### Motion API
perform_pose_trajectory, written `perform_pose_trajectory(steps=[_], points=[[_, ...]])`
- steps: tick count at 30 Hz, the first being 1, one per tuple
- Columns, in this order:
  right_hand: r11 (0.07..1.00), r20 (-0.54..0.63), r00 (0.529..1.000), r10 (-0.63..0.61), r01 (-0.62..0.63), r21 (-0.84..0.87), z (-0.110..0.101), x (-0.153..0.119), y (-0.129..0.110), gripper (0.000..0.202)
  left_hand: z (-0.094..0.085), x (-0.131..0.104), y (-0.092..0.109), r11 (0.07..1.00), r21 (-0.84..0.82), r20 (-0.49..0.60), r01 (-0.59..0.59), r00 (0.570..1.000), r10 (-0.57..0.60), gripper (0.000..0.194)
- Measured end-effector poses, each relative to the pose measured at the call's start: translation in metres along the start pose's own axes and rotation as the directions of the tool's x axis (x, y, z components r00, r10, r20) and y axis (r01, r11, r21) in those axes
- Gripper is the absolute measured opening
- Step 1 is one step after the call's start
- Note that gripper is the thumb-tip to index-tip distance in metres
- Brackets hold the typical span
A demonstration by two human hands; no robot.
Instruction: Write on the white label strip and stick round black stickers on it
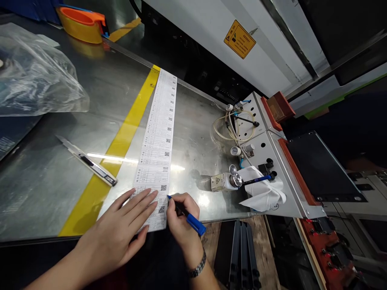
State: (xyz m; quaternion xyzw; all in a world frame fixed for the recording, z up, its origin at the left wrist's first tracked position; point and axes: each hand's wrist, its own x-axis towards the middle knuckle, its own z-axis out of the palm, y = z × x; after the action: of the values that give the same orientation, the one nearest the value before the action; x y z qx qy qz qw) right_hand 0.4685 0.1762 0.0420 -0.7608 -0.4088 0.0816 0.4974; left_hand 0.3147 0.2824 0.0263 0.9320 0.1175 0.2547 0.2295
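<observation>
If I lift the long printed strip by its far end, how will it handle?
The printed strip is probably floppy and light, since it looks paper-thin and lies flat. It may slide easily, as the tabletop looks smooth and shiny. The near end would likely resist, with the left hand resting on it.

Classes as an industrial workshop or factory workstation. Shows: shiny metal-topped bench (193,133) marked with yellow stripe (128,125); large white machine housing (196,24) bearing warning label (240,39); grey equipment boxes (256,151) with round gauge (235,151); snap-blade knife (87,161); hazard-marked bottle (222,182); QR-coded forms (155,139).
</observation>
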Motion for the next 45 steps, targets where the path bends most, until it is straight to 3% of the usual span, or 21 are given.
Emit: perform_pose_trajectory(steps=[5, 11, 15, 23, 29, 34, 40, 45], points=[[0.998, 0.028, 0.998, 0.049, -0.05, 0.03, -0.001, -0.001, 0.001, 0.009, -0.001, 0.001, 0.001, 1.0, 0.002, -0.009, 0.005, 1.0, -0.005, 0.041], [0.998, 0.014, 0.998, 0.06, -0.06, 0.001, 0.0, -0.002, 0.002, 0.009, -0.004, 0.002, -0.008, 0.973, 0.169, 0.095, -0.156, 0.985, 0.141, 0.05], [0.999, 0.006, 0.999, 0.042, -0.042, -0.013, 0.0, 0.0, 0.001, 0.009, -0.006, 0.001, -0.009, 0.965, 0.198, 0.089, -0.169, 0.984, 0.154, 0.051], [0.996, -0.005, 0.997, 0.082, -0.082, 0.046, -0.003, 0.0, -0.003, 0.01, -0.007, 0.0, -0.009, 0.971, 0.165, 0.075, -0.174, 0.984, 0.163, 0.045], [0.991, -0.032, 0.991, 0.127, -0.125, 0.041, -0.004, 0.0, -0.004, 0.011, -0.006, -0.011, -0.015, 0.981, 0.04, 0.1, -0.191, 0.977, 0.187, 0.041], [0.994, -0.009, 0.996, 0.093, -0.092, 0.052, -0.003, -0.001, -0.003, 0.008, -0.005, 0.0, -0.009, 0.978, 0.168, 0.099, -0.123, 0.989, 0.107, 0.048], [1.0, 0.007, 1.0, 0.01, -0.01, 0.027, -0.001, -0.003, 0.003, 0.006, -0.006, 0.003, -0.009, 0.957, 0.225, 0.131, -0.185, 0.979, 0.159, 0.052], [1.0, 0.007, 1.0, -0.013, 0.013, 0.025, 0.0, -0.003, 0.005, 0.006, -0.005, 0.002, -0.009, 0.962, 0.217, 0.115, -0.163, 0.983, 0.141, 0.049]])
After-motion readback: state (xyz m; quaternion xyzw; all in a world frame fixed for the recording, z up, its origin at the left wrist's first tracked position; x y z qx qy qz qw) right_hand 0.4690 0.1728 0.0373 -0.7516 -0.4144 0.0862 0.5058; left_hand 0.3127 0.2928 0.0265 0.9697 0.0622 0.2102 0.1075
